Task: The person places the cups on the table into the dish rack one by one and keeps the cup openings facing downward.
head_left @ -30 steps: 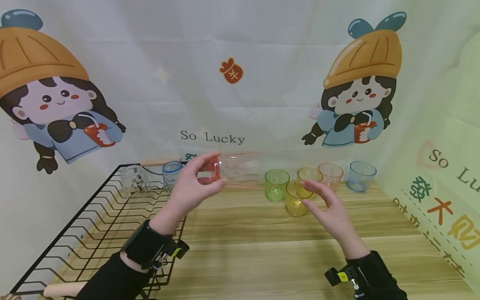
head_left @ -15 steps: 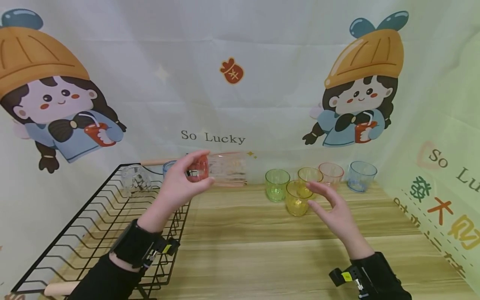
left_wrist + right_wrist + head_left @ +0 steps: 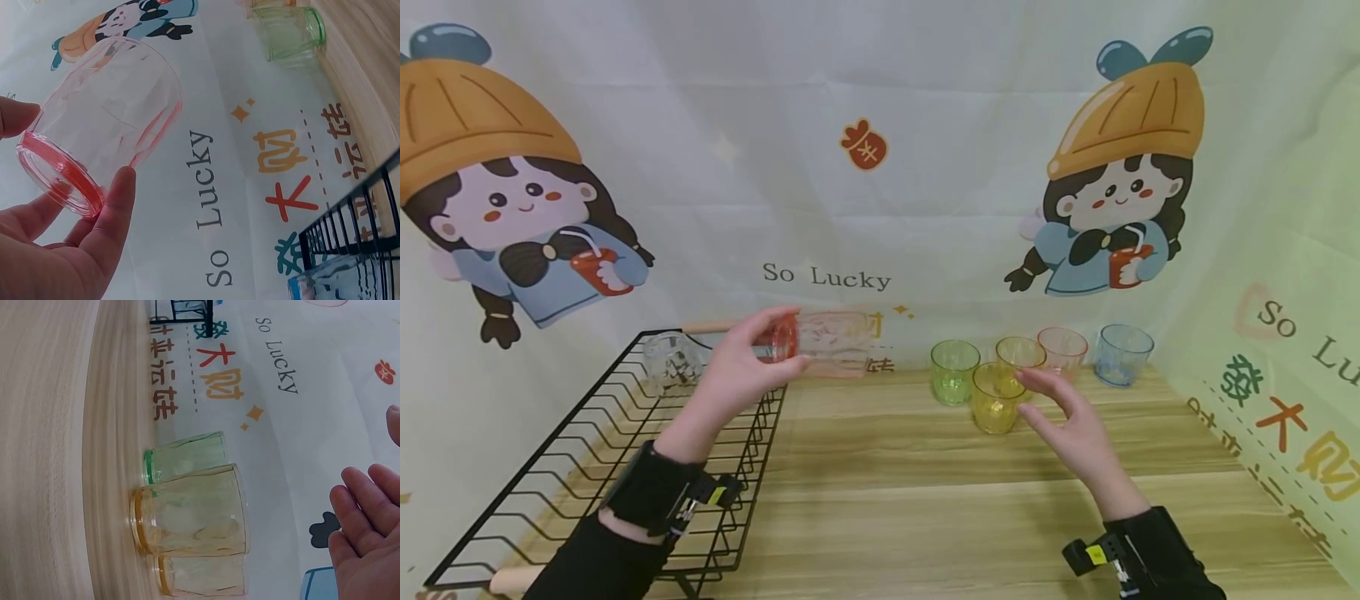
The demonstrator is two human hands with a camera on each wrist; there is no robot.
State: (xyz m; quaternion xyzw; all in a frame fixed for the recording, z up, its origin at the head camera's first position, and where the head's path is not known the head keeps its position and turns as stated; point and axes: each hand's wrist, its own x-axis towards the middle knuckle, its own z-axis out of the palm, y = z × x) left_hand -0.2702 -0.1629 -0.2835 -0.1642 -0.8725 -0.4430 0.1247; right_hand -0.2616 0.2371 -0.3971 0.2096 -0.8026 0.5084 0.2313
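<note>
A transparent pink glass tumbler with a thick red base [image 3: 831, 343] is held on its side in the air, seen just right of the far end of a black wire rack [image 3: 534, 457]. Its base is pinched between the thumb and fingers of the left hand [image 3: 730, 379]. The right hand [image 3: 1075, 429] is held with thumb and fingers spread, near but apart from an upright transparent yellow glass tumbler [image 3: 995, 408], beside which a transparent green glass tumbler [image 3: 953, 377] is seen.
</note>
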